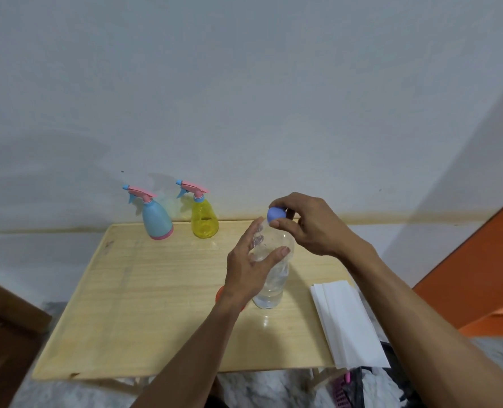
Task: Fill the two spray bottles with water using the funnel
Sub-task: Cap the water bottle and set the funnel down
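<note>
A clear plastic water bottle (271, 287) with a blue cap (276, 214) stands near the middle of the small wooden table (144, 304). My left hand (250, 266) is wrapped around the bottle's upper body, thumb across its front. My right hand (312, 225) pinches the blue cap from above. Two spray bottles stand at the table's far edge, both with pink trigger heads on: a light blue one (156, 219) on the left and a yellow translucent one (204, 220) to its right. An orange object (219, 294), possibly the funnel, peeks out behind my left wrist, mostly hidden.
A stack of folded white paper towels (347, 322) lies on the table's right side, overhanging its front edge. The wall rises right behind the table. An orange surface (480, 266) stands to the right, wooden furniture (5, 328) to the left, bags (371, 387) on the floor.
</note>
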